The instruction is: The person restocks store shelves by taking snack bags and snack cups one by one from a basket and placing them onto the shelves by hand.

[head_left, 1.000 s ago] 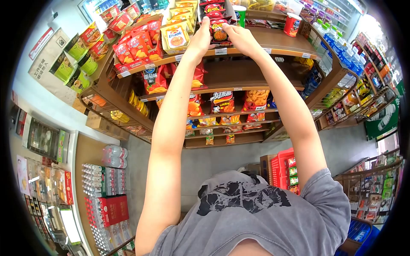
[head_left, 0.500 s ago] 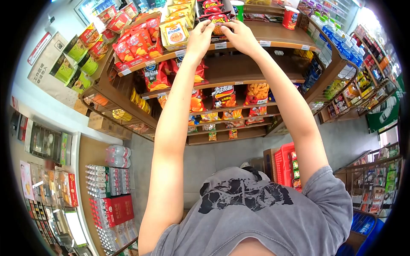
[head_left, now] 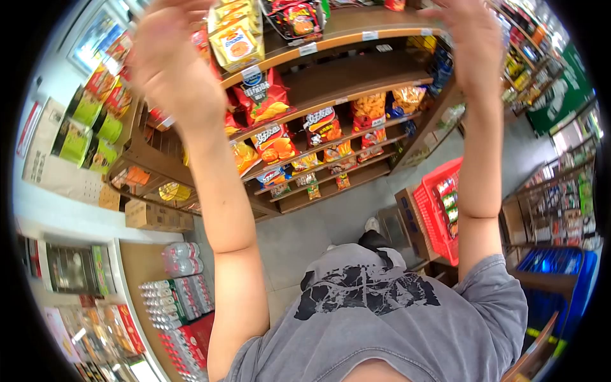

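My left hand [head_left: 175,67], raised at upper left, is smeared by motion; its fingers blur at the top edge. It is nearest to the yellow Enook packets [head_left: 238,48] in a box on the top shelf, overlapping the red snack packets behind it. My right hand [head_left: 472,48] is up at the right end of that shelf, its thumb stretched out to the left and its other fingers cut off by the frame. Nothing shows in it. Between the hands, a black and red snack packet [head_left: 301,21] lies in an open box at the shelf's front.
Brown shelves [head_left: 356,70] hold red chip bags [head_left: 262,99] and other snacks. A red basket [head_left: 439,213] with small packs stands at right. Bottle packs [head_left: 181,258] are stacked at lower left, near cartons [head_left: 156,215]. A blue crate [head_left: 554,267] is at lower right.
Both hands have let go of the black and red packet and moved apart, left hand leftward, right hand rightward. The packet stays in its box. The view has shifted and tilted.
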Demonstrator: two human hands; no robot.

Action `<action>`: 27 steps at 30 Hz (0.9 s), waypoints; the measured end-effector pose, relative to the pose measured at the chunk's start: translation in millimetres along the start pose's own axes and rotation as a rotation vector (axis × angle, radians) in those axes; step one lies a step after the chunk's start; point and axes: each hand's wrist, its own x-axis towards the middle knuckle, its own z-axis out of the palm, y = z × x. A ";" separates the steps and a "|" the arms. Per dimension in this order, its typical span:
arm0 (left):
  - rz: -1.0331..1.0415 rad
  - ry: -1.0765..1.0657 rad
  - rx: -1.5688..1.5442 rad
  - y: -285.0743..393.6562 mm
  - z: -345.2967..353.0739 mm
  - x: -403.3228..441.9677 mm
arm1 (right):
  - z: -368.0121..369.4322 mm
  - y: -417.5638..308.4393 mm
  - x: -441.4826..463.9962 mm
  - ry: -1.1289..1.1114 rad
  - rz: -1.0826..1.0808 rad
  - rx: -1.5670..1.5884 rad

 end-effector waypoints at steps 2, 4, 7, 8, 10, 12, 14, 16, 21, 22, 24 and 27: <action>0.223 0.024 -0.055 29.7 -7.0 15.8 | -19.6 -47.6 -8.5 -0.035 -0.208 -0.016; 0.344 0.005 -0.121 52.0 -11.5 26.9 | -32.5 -88.7 -20.4 -0.098 -0.391 -0.057; 0.483 -0.037 -0.207 76.1 -18.8 38.0 | -44.8 -131.9 -33.8 -0.225 -0.604 -0.137; 0.514 -0.054 -0.230 82.7 -19.8 39.9 | -47.7 -142.6 -36.3 -0.260 -0.650 -0.164; 0.552 -0.082 -0.268 92.9 -20.3 41.7 | -53.5 -158.7 -39.4 -0.305 -0.705 -0.208; 0.580 -0.105 -0.299 101.1 -18.5 43.9 | -62.0 -168.4 -41.7 -0.313 -0.727 -0.238; 0.573 -0.121 -0.309 107.5 -16.8 41.9 | -71.3 -174.7 -46.4 -0.327 -0.723 -0.255; 0.576 -0.130 -0.304 112.9 -14.1 41.8 | -84.4 -178.8 -48.7 -0.317 -0.723 -0.279; 0.552 -0.120 -0.288 127.6 -9.2 27.6 | -121.6 -180.3 -58.9 -0.305 -0.680 -0.352; 0.548 -0.108 -0.285 129.8 -9.0 18.5 | -129.9 -178.4 -61.5 -0.305 -0.673 -0.368; 0.545 -0.096 -0.283 132.6 -3.6 2.3 | -144.1 -171.3 -70.8 -0.286 -0.659 -0.386; 0.496 -0.129 -0.258 128.3 14.6 -8.9 | -164.2 -159.2 -73.6 -0.236 -0.611 -0.373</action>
